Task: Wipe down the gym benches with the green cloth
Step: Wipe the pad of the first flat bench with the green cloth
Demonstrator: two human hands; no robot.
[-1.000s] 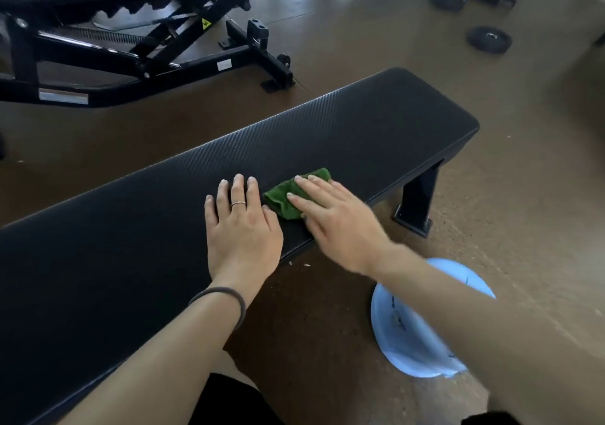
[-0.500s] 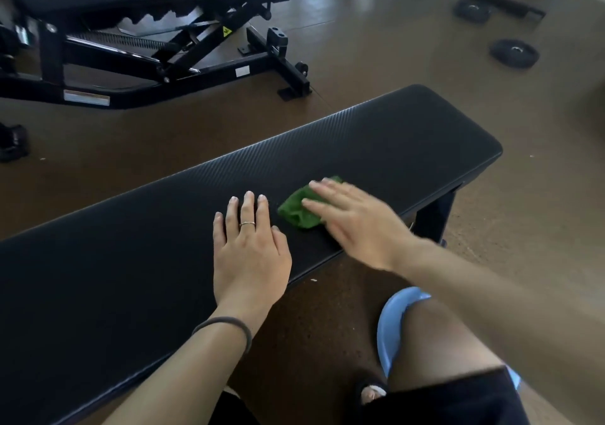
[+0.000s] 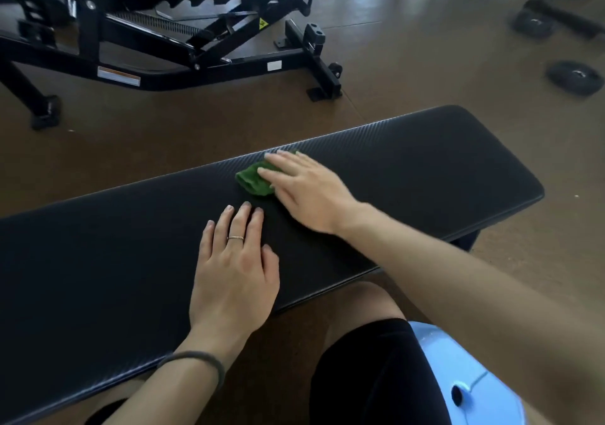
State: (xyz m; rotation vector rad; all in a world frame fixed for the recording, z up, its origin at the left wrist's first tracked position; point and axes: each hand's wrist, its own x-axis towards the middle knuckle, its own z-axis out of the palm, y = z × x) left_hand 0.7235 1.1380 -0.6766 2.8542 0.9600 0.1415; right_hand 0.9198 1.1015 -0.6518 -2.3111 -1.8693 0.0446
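Head view looks down on a long black padded counter (image 3: pixel 425 169) running from 8 o'clock to 2 o'clock across the frame. No brand name can be read anywhere. Behind it, at 11 o'clock, an adjustable bench (image 3: pixel 183 48) on a black steel frame carries a white-and-orange sticker (image 3: pixel 118 76) on its lower rail, a small white label (image 3: pixel 274 65) farther along, and a yellow triangular warning decal (image 3: pixel 263 24); the print on all three is too small to make out.

Right hand (image 3: pixel 307 192) reaches in from 4 o'clock, forearm extended, palm down and fingers spread flat, pressing the green cloth (image 3: pixel 252 179) onto the pad rather than gripping it. Bunched cloth sticks out past the fingertips toward 10 o'clock, close to the counter's far edge and roughly midway along its length.

Left hand (image 3: pixel 234 274) lies at 6 o'clock from the cloth, apart from it, flat and open on the pad with fingers together, holding nothing. It wears a thin ring (image 3: pixel 235 237), and a dark hair tie (image 3: pixel 196 359) circles the wrist.

A pale blue stool (image 3: pixel 471 388) sits at 5 o'clock beneath the person's leg in black shorts. Dark weight plates (image 3: pixel 576 77) lie on the brown floor at 2 o'clock.
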